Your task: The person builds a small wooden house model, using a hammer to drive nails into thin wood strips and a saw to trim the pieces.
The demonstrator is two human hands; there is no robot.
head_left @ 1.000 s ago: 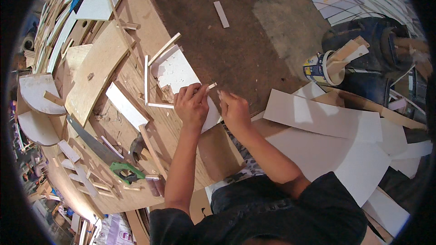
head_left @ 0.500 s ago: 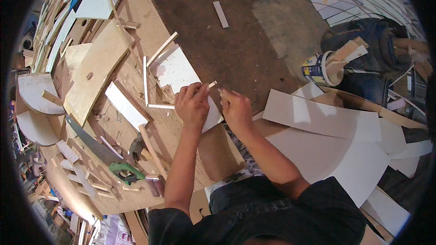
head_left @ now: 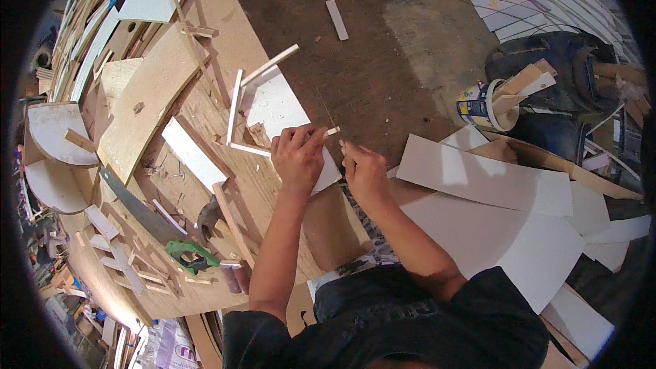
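My left hand [head_left: 298, 158] is closed around one side of an angular frame [head_left: 234, 108] made of thin, pale wooden strips. A short end of the strip sticks out past my fingers toward the right. Just beside that end, my right hand [head_left: 365, 172] is closed in a pinch; whatever its fingertips hold is too small to make out. Under the frame, at the edge of the wooden worktable [head_left: 277, 195], lies a white board [head_left: 275, 106] with wood crumbs on it.
Left of my arm lie a green-handled saw [head_left: 147, 215], a hammer [head_left: 208, 221] and a white-faced block [head_left: 195, 156]. A curved wood panel [head_left: 147, 106] rests farther back. Beyond the right table edge stand a bucket of offcuts [head_left: 486, 106] and stacked white sheets [head_left: 485, 232].
The wooden frame has shifted to the right, along with my left hand. My right hand has moved slightly right and down, staying pinched.
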